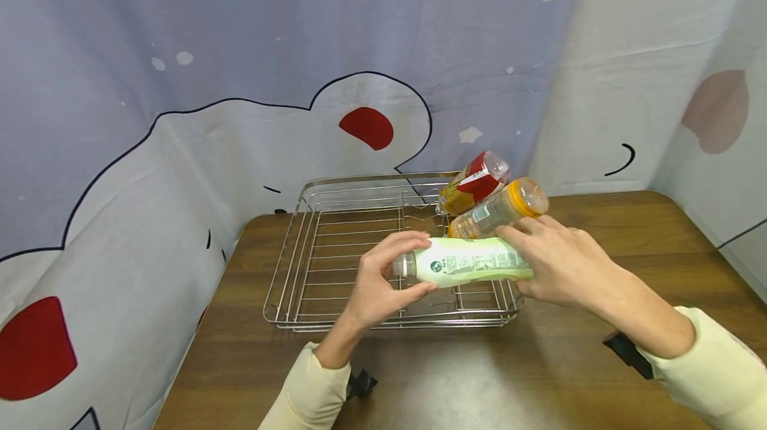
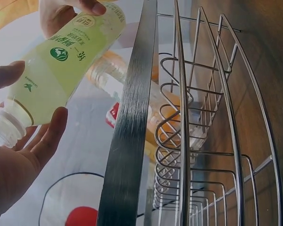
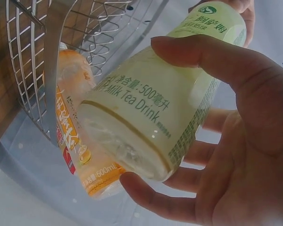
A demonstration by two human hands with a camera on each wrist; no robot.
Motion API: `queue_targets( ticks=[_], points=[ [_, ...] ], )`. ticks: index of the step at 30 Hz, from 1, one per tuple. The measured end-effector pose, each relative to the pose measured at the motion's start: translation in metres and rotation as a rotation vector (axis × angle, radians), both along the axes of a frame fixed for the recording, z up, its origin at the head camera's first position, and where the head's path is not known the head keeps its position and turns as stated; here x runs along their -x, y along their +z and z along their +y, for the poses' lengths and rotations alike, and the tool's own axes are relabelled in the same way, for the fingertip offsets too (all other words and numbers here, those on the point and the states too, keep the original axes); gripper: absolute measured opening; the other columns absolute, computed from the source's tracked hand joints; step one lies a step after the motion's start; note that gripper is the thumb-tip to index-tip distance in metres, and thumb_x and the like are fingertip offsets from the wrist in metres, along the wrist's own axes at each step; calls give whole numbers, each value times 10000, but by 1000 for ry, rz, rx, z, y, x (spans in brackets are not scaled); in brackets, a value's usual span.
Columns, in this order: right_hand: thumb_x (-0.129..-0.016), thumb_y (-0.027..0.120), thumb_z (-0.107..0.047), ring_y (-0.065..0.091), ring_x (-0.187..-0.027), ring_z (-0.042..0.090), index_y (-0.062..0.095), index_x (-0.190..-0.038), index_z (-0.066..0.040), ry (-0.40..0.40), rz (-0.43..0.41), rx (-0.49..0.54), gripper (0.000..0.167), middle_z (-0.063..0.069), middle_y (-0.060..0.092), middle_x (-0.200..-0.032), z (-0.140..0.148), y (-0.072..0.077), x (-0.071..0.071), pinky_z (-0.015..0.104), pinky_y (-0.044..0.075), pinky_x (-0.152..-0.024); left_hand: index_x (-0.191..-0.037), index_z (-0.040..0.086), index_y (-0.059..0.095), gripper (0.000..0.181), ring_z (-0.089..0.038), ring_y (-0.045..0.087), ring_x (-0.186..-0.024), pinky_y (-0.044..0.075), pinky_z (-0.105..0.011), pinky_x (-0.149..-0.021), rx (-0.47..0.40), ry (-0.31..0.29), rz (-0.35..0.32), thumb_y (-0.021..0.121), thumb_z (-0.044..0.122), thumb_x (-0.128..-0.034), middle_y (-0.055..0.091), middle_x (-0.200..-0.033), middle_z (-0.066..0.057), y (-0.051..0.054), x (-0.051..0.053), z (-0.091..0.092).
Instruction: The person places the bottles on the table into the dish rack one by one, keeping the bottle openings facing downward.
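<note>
A pale green milk tea bottle (image 1: 470,261) lies on its side in the air above the wire rack, its capless neck to the left. My left hand (image 1: 381,277) holds the neck end between thumb and fingers, and the screw mouth shows in the left wrist view. Around the base end, my right hand (image 1: 554,260) has its thumb and fingers curled. Just behind it, an orange-labelled bottle (image 1: 488,214) leans in the rack, bottom up. Beyond that, a red-labelled bottle (image 1: 473,184) tilts the same way, its base towards the upper right.
The metal wire dish rack (image 1: 311,320) stands on a brown wooden table (image 1: 222,357), with a flat steel band (image 2: 127,122) along its rim. A patterned curtain (image 1: 252,30) hangs behind and at the sides. Black straps (image 1: 628,353) sit at both wrists.
</note>
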State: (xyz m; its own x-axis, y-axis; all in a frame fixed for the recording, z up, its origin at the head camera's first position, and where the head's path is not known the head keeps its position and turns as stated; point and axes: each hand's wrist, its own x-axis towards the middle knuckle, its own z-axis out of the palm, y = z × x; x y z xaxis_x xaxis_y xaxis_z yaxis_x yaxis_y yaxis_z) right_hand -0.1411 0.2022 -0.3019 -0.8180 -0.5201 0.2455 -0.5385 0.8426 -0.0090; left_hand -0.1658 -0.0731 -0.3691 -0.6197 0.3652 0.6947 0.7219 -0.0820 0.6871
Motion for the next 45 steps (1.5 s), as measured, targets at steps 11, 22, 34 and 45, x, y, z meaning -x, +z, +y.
queue_targets(
  ticks=[11,22,34,45],
  points=[
    [-608,878,-266,619,-987,288,619,-1254,-162,39,-8,83,703,81,640,-1168,6,5,-2,484,541,-582,-1118,-140,626,511,-349,559,-1160,524,-310,-905,-75,-33,-39,800,-200,-642,595,-1194,-280,-3,0,-6],
    [-618,935,-289,608,-1059,261,558,-1353,-150,47,15,337,838,77,610,-1249,43,7,-6,488,548,-716,-1133,-168,604,540,-308,573,-1168,550,-343,-864,-155,-36,-102,775,-242,-627,578,-1207,-320,-5,-1,-18],
    [-619,801,235,513,-1235,116,404,-1459,22,217,-203,900,953,28,513,-1393,81,-19,-7,182,517,-840,-1151,-234,542,538,-256,597,-1125,551,-331,-861,-268,-99,-218,798,-128,-690,604,-1230,-248,-7,-2,-26],
    [-613,632,372,444,-1337,204,226,-1482,130,506,-391,1258,989,191,374,-1505,53,-51,-1,285,516,-907,-1191,-58,639,510,-226,612,-1058,567,-310,-804,-357,-166,-326,826,-60,-717,626,-1233,-166,-8,-5,-23]
  ],
)
